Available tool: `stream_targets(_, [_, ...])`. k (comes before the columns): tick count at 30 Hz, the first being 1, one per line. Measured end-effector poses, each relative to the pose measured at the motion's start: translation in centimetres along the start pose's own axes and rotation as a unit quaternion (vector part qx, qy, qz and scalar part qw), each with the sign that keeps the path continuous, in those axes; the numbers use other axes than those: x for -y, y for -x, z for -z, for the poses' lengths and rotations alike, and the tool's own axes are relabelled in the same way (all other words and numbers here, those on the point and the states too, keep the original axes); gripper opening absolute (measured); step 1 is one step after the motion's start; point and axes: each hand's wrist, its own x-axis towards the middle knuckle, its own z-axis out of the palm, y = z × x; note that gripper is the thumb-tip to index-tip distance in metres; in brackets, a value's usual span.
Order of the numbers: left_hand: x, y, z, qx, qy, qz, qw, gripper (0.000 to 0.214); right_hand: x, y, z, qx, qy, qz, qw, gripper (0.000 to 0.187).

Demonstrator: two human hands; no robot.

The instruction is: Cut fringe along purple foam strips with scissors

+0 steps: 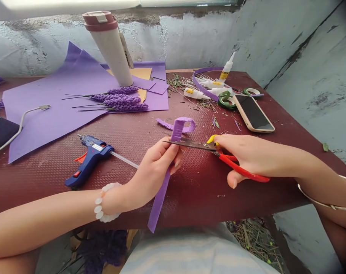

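My left hand (pixel 158 163) pinches a purple foam strip (pixel 159 205) between thumb and fingers. Its lower end hangs plain toward the table's front edge, while the upper part is snipped into a fringe and curls over to the right. In my right hand (pixel 236 152) are scissors (pixel 233 164) with red and yellow handles. The blades lie across the strip just above my left fingertips; the strip is between or against them, I cannot tell which. Left of my left hand lies a blue glue gun (pixel 90 158) with a clear glue stick in its back.
Purple sheets (pixel 47 110) cover the back left, bearing purple flower stems (pixel 118 102) and a white tumbler (pixel 111 49). At the back right are glue bottles (pixel 226 68), green tape rolls (pixel 226 100), wire stems and a phone (pixel 253 112). A white cable (pixel 23 123) lies at the left.
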Motion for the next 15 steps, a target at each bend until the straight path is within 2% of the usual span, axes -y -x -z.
stream_targets(8, [-0.68,0.07,0.06,0.040,-0.088,0.008,0.995,0.045,0.01,-0.18,-1.01,-0.043,0.029,0.033,0.998,0.081])
stream_targets(15, [-0.59,0.06,0.31,0.029,-0.124,-0.019,0.992,0.048,0.33,-0.35,-0.94,-0.044,0.024,0.041,0.998,0.084])
